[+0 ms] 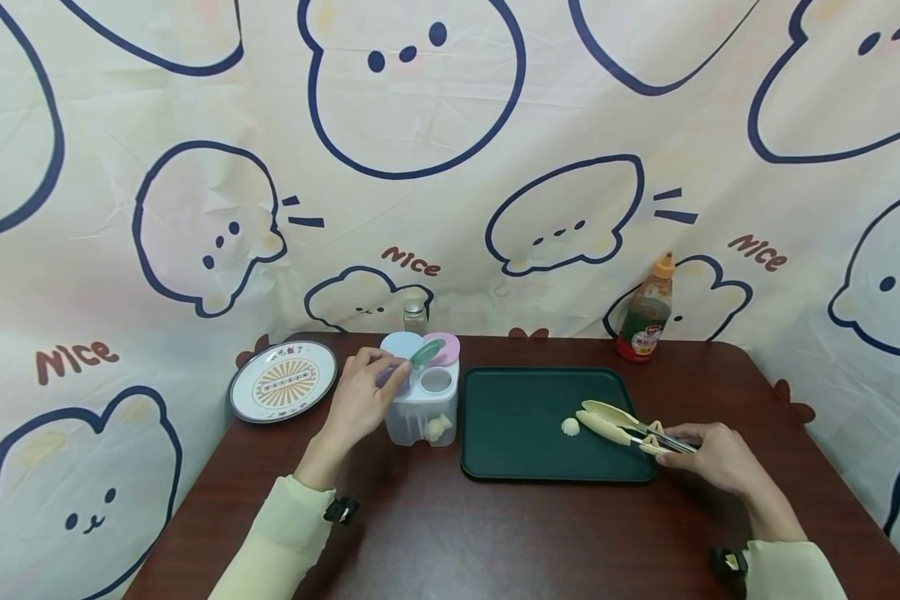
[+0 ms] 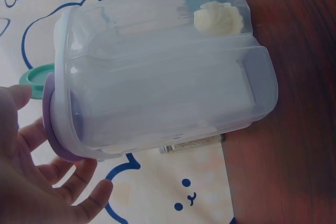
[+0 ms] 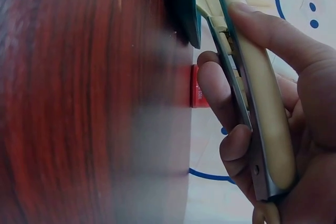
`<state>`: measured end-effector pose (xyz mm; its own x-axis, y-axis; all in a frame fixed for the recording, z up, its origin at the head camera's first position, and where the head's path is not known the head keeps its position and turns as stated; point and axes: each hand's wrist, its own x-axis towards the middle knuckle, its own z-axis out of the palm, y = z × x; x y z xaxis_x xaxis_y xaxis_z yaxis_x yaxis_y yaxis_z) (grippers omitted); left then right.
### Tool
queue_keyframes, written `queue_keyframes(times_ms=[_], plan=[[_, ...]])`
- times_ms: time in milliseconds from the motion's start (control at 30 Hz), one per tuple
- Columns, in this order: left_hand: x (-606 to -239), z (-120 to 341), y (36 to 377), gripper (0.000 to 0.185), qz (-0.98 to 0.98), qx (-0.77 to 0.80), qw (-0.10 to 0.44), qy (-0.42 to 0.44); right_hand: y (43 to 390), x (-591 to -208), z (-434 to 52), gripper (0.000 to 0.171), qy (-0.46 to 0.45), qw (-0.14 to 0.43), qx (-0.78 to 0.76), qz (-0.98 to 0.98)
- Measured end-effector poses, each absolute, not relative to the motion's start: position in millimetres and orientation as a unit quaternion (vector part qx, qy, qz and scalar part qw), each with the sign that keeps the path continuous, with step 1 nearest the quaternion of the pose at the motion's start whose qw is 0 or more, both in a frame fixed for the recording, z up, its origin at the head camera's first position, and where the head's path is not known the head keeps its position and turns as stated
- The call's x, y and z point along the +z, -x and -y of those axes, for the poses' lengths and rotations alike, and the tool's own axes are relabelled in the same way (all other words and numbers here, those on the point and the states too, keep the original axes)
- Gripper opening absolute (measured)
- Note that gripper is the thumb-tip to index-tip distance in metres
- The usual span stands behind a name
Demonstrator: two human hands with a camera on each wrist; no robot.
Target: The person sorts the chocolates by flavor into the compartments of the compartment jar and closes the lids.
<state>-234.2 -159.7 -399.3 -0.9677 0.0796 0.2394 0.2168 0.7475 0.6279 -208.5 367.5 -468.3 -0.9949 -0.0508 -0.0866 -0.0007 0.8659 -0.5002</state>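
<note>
A clear plastic container (image 1: 420, 408) with several round lidded compartments stands left of a dark green tray (image 1: 525, 454). My left hand (image 1: 399, 372) curls its fingers round the container's purple lid (image 2: 55, 129); a green lid (image 1: 426, 354) beside it is tilted up. One white dumpling (image 2: 218, 18) lies inside the container. My right hand (image 1: 708, 454) grips cream tongs (image 1: 622, 423) by the handles (image 3: 257, 98). Their tips are slightly apart, right beside a second white dumpling (image 1: 570, 426) on the tray.
A patterned plate (image 1: 282, 381) sits at the table's back left. A small glass jar (image 1: 415, 317) stands behind the container, and a sauce bottle (image 1: 647, 312) behind the tray's right corner. Cartoon-print cloth hangs around the brown table (image 1: 495, 542).
</note>
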Motion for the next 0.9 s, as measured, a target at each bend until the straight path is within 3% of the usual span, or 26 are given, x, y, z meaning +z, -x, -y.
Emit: queue_keyframes(times_ms=[900], plan=[[-400.1,159.6,235.5,0.057,0.931,-0.344,0.096,0.078,212.5,-460.5,-355.3,0.063,0.014,0.041,-0.299,-0.953]])
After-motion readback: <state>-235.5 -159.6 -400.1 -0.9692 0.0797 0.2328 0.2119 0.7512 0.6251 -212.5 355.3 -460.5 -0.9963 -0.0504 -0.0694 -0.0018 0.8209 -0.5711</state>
